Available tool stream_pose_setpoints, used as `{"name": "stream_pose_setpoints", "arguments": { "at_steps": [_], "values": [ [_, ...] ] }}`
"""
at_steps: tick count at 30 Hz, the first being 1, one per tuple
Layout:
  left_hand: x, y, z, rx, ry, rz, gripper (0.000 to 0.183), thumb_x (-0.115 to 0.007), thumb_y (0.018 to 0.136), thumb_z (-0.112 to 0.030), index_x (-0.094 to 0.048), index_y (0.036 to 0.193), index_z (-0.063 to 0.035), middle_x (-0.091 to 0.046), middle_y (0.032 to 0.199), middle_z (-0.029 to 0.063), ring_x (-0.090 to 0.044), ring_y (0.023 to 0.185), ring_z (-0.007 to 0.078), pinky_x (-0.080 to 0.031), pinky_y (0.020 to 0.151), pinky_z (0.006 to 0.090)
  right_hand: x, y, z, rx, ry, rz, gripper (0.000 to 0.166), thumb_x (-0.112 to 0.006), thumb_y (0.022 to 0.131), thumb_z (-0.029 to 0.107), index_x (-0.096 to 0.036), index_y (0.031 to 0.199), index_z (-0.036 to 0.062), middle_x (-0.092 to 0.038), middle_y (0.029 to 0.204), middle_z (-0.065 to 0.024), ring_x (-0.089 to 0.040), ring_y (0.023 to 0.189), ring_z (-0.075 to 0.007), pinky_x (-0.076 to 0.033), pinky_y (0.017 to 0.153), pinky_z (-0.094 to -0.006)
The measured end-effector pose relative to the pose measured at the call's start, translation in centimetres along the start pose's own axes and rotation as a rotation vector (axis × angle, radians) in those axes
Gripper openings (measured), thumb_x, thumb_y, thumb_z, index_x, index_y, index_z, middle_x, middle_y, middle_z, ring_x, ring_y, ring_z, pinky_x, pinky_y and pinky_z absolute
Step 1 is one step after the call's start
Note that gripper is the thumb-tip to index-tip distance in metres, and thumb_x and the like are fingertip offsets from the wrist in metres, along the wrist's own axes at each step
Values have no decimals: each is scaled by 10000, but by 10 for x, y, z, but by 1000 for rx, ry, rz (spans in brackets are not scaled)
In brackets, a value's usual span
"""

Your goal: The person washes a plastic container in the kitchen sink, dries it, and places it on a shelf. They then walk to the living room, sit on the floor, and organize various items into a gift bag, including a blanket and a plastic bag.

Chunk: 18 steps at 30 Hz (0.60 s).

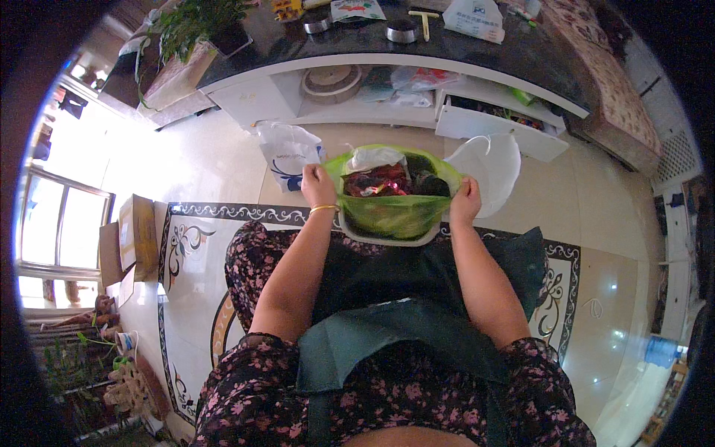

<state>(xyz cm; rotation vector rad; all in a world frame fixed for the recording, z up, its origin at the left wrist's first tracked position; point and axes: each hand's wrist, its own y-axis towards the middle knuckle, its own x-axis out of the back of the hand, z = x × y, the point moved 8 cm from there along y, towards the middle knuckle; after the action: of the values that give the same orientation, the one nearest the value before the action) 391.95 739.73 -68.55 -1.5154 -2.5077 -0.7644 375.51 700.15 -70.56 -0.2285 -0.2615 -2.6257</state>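
Note:
A green plastic bag (391, 215) is stretched wide between my two hands, its mouth facing up. My left hand (318, 187) pinches the bag's left edge, and a gold bangle circles that wrist. On the opposite edge, my right hand (467, 202) grips the bag. Inside lie a crumpled dark red shiny wrapper (377, 181), a white crumpled piece (377, 159) and dark items that are hard to make out. A pale rounded rim (391, 241) shows beneath the bag; the rest of that container is hidden.
A white printed bag (287, 156) stands left, a white plastic bin or bag (491, 173) right. Beyond is a black-topped cabinet (357, 44) with an open drawer (497, 125) jutting out. A cardboard box (137, 240) stands on the tiled floor at left.

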Motion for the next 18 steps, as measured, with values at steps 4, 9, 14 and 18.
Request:
{"name": "stream_pose_setpoints", "arguments": {
  "at_steps": [4, 9, 14, 18],
  "values": [
    [-26, -6, 45, 258, 402, 574, 437, -626, 843, -452, -716, 936, -35, -685, 938, 249, -665, 954, 399, -511, 825, 453, -20, -1, 12, 85, -39, 203, 247, -551, 989, 223, -646, 1132, 45, -692, 963, -94, -629, 871, -186, -492, 794, -319],
    [-6, 1, 17, 116, 230, 369, 345, -664, 847, -414, -738, 930, -87, -675, 860, 195, -646, 864, 355, -502, 775, 413, -26, 2, 24, 87, 184, 229, 305, -551, 990, 267, -637, 1146, 20, -691, 971, -114, -635, 880, -189, -493, 805, -325],
    [15, 8, -6, -60, 28, 97, 216, -698, 851, -261, -740, 931, -65, -624, 787, 126, -607, 792, 279, -475, 739, 368, -21, 4, 37, 127, -52, 231, 358, -553, 981, 329, -650, 1136, 21, -694, 947, -154, -660, 850, -248, -505, 772, -356],
    [7, 23, 48, 287, -79, 172, 271, -726, 832, -279, -737, 933, -27, -652, 689, 116, -583, 597, 200, -461, 603, 349, -19, 11, 28, 81, -282, 242, 347, -551, 964, 338, -666, 1108, 44, -703, 968, -170, -672, 856, -331, -511, 761, -415]
  ]
}}
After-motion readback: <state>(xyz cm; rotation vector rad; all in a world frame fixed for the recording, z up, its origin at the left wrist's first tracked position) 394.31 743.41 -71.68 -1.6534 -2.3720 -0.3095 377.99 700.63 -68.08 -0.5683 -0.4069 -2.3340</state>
